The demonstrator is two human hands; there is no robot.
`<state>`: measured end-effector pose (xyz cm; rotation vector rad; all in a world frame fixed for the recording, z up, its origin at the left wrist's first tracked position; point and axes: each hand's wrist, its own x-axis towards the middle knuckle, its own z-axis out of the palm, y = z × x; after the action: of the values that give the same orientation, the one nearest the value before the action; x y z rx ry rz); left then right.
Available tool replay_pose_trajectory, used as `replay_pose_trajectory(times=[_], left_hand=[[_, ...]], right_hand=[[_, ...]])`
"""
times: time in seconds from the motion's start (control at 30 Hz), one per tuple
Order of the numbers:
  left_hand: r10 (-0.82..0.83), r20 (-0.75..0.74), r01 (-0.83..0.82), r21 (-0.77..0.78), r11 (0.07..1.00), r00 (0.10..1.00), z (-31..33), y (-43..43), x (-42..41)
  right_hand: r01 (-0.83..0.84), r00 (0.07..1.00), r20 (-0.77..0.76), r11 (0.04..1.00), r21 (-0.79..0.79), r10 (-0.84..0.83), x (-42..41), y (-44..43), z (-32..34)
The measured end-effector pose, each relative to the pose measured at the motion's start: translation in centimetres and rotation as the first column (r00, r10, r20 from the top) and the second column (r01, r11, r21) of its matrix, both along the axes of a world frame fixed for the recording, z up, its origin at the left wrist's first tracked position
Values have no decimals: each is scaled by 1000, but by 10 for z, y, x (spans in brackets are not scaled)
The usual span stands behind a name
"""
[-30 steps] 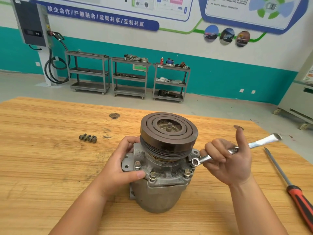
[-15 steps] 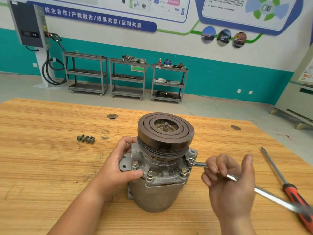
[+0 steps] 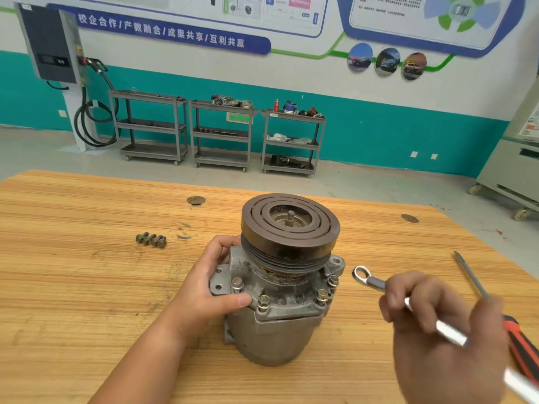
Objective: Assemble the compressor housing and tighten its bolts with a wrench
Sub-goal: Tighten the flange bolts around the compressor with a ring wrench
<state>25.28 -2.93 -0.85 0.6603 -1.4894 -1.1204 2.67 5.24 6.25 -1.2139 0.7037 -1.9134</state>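
The grey compressor housing (image 3: 274, 325) stands upright on the wooden table (image 3: 73, 287), its dark grooved pulley (image 3: 290, 225) on top. Several bolts (image 3: 264, 300) sit in the flange around it. My left hand (image 3: 210, 290) grips the housing's left side, thumb on the flange front. My right hand (image 3: 440, 325), blurred, holds a silver ring wrench (image 3: 369, 279) by its shaft. The ring end hangs just right of the housing, apart from the bolts.
Loose bolts (image 3: 151, 239) lie in a row on the table to the left. A red-handled screwdriver (image 3: 495, 310) lies at the right, partly behind my right hand. Grey shelf carts (image 3: 221, 135) stand by the far wall.
The wrench swung clockwise on the right-side bolt, then its ring end came off the bolt and now sits clear to the right. My left hand stayed on the housing.
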Motion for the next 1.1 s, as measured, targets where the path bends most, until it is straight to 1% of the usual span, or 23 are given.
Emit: replay_pose_trajectory(times=[0.07,0.13,0.23,0.3,0.33,0.37,0.43,0.47,0.57,0.6,0.77,0.87,0.97,1.1], left_hand=[[0,-3,0,-1,1000,1000,1,1,0],[2,-5,-2,12,1000,1000,2,2,-1],[5,-10,-4,20,1000,1000,2,1,-1],[-3,-10,3,30,1000,1000,3,2,-1],[-7,-11,8,39,999,1000,3,2,-1],[-8,-13,9,47,999,1000,3,2,0],[-5,-11,5,53,999,1000,3,1,0],[-4,-12,4,50,999,1000,2,0,0],[-3,-16,4,49,999,1000,1,0,0],[-1,-16,2,47,999,1000,1,0,0],[-2,-17,3,28,1000,1000,-1,0,0],[-11,-23,11,30,1000,1000,-2,0,1],[-14,-27,15,29,999,1000,-2,-1,1],[-11,-31,12,25,1000,999,-2,-2,1]], right_hand=[[-167,985,56,980,104,162,-17,-16,6],[-292,955,118,939,184,274,-29,-40,4],[-449,889,217,862,237,404,-36,-73,-6],[-528,846,244,807,263,474,-37,-86,-12],[-570,820,244,777,266,518,-38,-91,-15],[-633,773,253,733,250,581,-39,-94,-19],[-768,639,281,614,182,716,-41,-99,-24],[-801,598,276,576,164,753,-43,-100,-25],[-868,496,277,473,149,823,-46,-102,-24],[-874,487,281,460,159,827,-46,-103,-22],[-779,618,233,547,307,751,-38,-105,-13],[-743,650,181,567,356,738,-37,-106,-6],[-719,679,157,607,337,717,-37,-102,-7],[-644,763,172,712,279,622,-37,-86,-17]])
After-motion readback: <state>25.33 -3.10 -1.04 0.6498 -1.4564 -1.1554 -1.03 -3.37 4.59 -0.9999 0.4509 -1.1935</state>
